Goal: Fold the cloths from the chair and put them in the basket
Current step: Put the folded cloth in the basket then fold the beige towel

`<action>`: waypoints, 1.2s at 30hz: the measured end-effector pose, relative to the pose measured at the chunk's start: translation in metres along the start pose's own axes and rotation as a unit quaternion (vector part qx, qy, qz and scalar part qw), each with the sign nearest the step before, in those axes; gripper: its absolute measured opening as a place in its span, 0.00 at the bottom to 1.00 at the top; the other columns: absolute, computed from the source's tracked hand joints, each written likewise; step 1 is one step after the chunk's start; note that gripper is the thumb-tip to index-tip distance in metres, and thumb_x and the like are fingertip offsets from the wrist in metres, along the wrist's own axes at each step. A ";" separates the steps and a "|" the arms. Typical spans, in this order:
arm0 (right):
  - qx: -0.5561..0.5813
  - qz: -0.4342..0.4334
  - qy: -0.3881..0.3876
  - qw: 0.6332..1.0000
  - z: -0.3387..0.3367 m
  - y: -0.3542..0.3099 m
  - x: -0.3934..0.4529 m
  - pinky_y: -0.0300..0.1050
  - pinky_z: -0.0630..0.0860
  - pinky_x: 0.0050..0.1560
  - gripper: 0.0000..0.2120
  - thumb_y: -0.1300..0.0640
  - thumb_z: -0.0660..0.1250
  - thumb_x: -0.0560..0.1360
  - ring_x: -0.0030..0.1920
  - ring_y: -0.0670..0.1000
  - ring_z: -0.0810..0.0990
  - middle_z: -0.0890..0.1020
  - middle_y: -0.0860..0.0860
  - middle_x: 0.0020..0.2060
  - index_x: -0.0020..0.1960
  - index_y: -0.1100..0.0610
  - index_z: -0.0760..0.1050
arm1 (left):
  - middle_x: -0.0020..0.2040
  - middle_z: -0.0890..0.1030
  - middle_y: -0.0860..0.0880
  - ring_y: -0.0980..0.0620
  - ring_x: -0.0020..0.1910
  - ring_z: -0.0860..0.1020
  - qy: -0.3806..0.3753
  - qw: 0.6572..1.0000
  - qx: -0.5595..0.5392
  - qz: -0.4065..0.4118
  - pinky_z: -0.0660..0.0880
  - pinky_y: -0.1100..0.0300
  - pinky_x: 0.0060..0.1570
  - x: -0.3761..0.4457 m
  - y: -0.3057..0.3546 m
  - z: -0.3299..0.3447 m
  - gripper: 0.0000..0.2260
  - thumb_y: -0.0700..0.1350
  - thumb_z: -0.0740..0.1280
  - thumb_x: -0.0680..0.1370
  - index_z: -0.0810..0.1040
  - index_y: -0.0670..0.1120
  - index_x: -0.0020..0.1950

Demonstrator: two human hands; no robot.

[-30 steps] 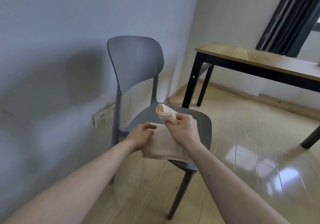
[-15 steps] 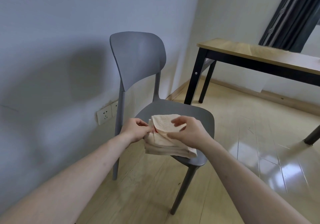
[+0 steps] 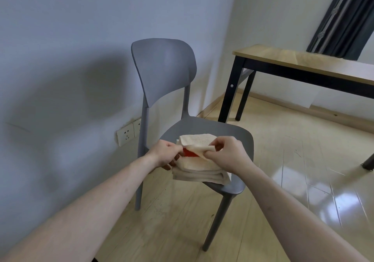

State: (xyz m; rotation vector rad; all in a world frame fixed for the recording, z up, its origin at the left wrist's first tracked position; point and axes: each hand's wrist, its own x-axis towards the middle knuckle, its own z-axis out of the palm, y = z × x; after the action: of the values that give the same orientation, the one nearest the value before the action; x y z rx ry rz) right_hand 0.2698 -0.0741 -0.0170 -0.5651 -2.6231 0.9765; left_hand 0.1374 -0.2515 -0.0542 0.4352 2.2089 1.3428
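A cream cloth, folded into a thick stack, lies on the front of the grey plastic chair's seat. My left hand pinches the stack's left edge. My right hand holds the top layer and lifts its near edge. Under that raised flap a red-orange patch shows between my hands. No basket is in view.
The chair stands against a grey wall with a socket plate low behind it. To the right is a wooden table on black legs, with a dark curtain behind. Glossy light wood floor spreads around.
My right hand brought the raised end of the cloth down onto the stack, then lifted the top flap's near edge, which exposed the red-orange patch. My left hand stayed at the left edge.
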 end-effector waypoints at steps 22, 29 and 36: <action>-0.169 -0.056 -0.114 0.977 0.042 0.007 -0.024 0.56 0.50 0.81 0.36 0.39 0.65 0.79 0.83 0.52 0.49 0.57 0.46 0.82 0.82 0.47 0.57 | 0.41 0.84 0.50 0.49 0.38 0.84 0.095 0.986 0.133 0.044 0.83 0.52 0.40 0.008 -0.013 0.008 0.10 0.55 0.73 0.78 0.80 0.49 0.45; -0.081 -0.030 -0.099 0.991 0.035 0.007 -0.011 0.56 0.39 0.81 0.28 0.44 0.57 0.85 0.84 0.51 0.45 0.53 0.48 0.84 0.83 0.48 0.57 | 0.65 0.73 0.53 0.50 0.62 0.75 0.132 0.950 0.265 0.100 0.76 0.51 0.60 0.005 -0.015 0.011 0.20 0.56 0.70 0.79 0.70 0.52 0.67; -0.145 -0.005 -0.145 0.979 0.051 0.041 0.002 0.64 0.39 0.81 0.28 0.43 0.49 0.85 0.83 0.55 0.39 0.42 0.48 0.84 0.82 0.47 0.49 | 0.73 0.70 0.48 0.46 0.69 0.72 0.117 0.966 0.222 0.064 0.73 0.51 0.64 0.002 -0.008 0.025 0.28 0.55 0.69 0.79 0.64 0.49 0.75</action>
State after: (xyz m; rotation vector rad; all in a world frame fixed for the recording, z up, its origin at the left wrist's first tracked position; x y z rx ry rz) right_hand 0.2592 -0.0729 -0.0816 -0.5037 -3.0554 0.7232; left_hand 0.1497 -0.2361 -0.0708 0.6148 2.7302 0.9908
